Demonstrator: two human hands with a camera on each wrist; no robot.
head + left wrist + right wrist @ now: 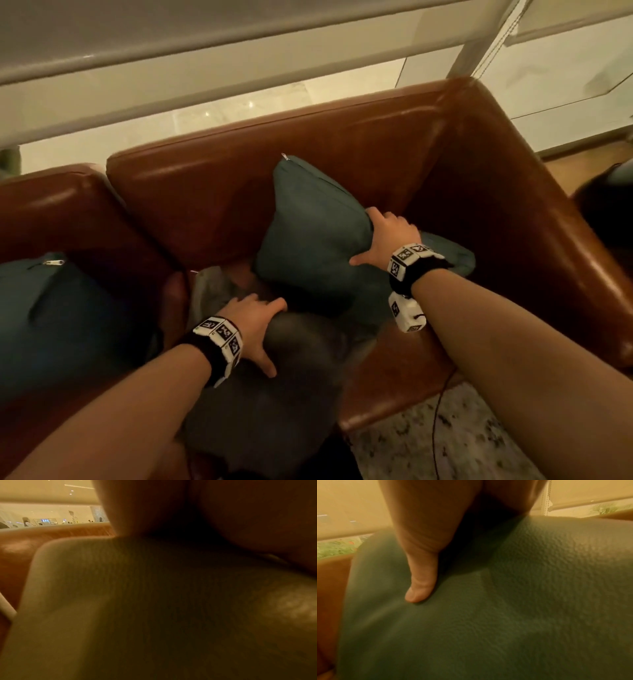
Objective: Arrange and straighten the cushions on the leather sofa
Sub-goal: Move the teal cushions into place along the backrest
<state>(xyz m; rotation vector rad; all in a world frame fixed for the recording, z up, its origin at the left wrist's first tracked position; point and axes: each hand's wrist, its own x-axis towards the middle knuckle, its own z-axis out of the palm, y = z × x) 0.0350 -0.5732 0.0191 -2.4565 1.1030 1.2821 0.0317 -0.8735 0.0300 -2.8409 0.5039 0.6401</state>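
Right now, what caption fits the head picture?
Right hand grips a teal cushion, left hand grips a grey cushion on the leather sofa.

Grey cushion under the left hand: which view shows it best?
The head view: the grey cushion shows whole, though blurred, gripped by the left hand. The left wrist view gives only a blurred close-up; the right wrist view shows none of it.

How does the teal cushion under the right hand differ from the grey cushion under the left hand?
The teal fabric cushion stands up against the brown leather sofa back; the grey cushion lies lower, at the seat's front. The teal one is sharp, the grey one blurred. The right hand grips the teal one's corner; the left hand grips the grey one's top. Both are soft and held.
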